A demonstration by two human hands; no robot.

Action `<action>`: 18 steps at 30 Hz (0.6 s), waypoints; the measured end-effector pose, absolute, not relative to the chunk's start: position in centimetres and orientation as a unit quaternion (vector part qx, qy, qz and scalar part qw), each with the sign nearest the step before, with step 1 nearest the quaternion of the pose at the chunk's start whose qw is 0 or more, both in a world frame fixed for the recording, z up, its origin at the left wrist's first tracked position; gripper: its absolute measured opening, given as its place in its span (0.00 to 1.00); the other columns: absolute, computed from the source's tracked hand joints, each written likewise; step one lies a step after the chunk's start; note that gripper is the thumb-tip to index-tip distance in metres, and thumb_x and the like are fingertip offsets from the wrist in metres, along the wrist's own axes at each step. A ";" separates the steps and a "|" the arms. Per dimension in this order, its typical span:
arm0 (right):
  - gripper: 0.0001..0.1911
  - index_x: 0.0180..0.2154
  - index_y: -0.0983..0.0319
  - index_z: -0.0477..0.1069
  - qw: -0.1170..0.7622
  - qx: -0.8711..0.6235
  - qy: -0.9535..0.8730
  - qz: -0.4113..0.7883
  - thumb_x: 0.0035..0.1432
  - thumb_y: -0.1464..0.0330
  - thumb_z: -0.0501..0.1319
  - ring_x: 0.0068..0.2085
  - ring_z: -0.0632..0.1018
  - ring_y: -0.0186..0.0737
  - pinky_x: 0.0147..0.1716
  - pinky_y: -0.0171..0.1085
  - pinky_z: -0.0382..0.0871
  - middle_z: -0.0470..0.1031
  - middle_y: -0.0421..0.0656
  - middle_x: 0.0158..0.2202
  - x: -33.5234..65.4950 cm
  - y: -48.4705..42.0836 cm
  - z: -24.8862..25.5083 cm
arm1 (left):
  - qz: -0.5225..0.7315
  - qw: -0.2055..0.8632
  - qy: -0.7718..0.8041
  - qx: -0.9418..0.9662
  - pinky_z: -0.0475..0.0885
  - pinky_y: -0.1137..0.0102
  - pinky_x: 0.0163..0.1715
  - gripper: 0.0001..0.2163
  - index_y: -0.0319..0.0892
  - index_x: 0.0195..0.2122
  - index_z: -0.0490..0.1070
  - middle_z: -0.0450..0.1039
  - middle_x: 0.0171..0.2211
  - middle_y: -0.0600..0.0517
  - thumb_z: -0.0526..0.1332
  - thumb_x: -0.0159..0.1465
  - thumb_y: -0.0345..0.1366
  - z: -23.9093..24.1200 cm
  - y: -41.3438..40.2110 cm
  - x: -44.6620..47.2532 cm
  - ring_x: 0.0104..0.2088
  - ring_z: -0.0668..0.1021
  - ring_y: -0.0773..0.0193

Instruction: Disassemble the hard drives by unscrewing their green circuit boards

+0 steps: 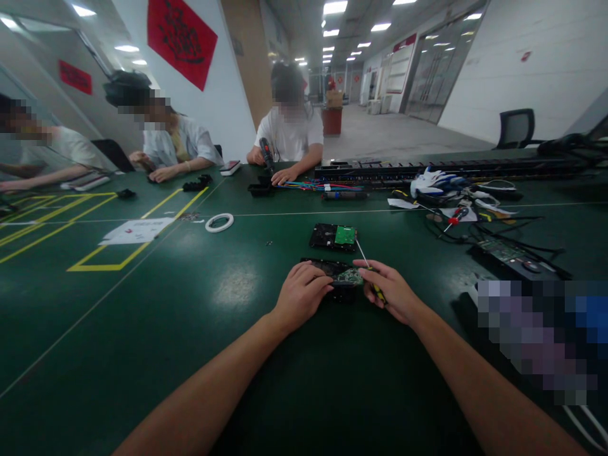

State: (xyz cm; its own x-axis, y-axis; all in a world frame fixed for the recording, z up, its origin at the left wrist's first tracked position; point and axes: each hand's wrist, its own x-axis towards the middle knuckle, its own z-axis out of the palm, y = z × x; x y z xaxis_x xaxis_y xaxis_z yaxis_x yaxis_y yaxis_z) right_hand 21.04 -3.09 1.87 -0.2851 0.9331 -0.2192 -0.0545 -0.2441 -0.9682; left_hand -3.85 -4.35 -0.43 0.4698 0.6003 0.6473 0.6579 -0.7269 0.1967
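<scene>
Under my left hand is a black hard drive with part of its green circuit board showing. My left fingers are curled over its left side and grip it; the lower edge lies in shadow. My right hand is closed around a screwdriver with a yellow and black handle. Its thin metal shaft slants up and away from me, past the drive's right end. Just beyond lies a second hard drive, flat on the green table, its bright green board on the right half.
A white ring, a paper sheet and tiny screws lie to the left. At right are gloves, a red screwdriver, cables and a circuit-board unit. Across the table a person holds a power screwdriver; two others sit left.
</scene>
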 end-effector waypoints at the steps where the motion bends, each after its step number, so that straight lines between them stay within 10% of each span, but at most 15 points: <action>1: 0.25 0.53 0.61 0.72 0.382 -0.460 -0.478 0.643 0.59 0.56 0.67 0.20 0.68 0.30 0.13 0.29 0.52 0.69 0.37 0.23 21.1 -3.0 1.8 | -0.367 0.039 -0.368 -0.853 0.71 0.52 0.57 0.07 0.46 0.46 0.75 0.77 0.40 0.50 0.60 0.69 0.34 -0.3 -4.4 -3.8 0.43 0.78 0.59; 7: 0.17 0.40 0.61 0.74 0.374 -0.458 -0.473 0.653 0.58 0.55 0.68 0.20 0.65 0.28 0.15 0.29 0.52 0.68 0.37 0.22 21.5 -2.6 1.3 | -0.399 0.038 -0.367 -0.840 0.72 0.54 0.54 0.06 0.45 0.46 0.74 0.76 0.39 0.50 0.60 0.69 0.33 0.0 -4.7 -3.8 0.42 0.77 0.59; 18: 0.24 0.53 0.62 0.74 0.374 -0.449 -0.487 0.649 0.58 0.59 0.70 0.19 0.64 0.28 0.16 0.29 0.53 0.68 0.36 0.22 21.6 -2.9 1.3 | -0.364 0.126 -0.304 -0.871 0.70 0.54 0.58 0.15 0.48 0.55 0.70 0.75 0.49 0.48 0.63 0.67 0.34 0.6 -5.3 -3.5 0.52 0.75 0.55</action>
State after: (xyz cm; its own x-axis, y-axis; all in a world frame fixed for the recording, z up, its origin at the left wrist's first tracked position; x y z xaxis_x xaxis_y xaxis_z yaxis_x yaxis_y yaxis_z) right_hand 21.57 -2.86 1.32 -0.3173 0.9229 -0.2183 -0.0492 -0.2460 -0.9680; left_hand -3.50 -5.30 0.55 0.5502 0.4385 0.7106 0.6218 -0.7831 0.0018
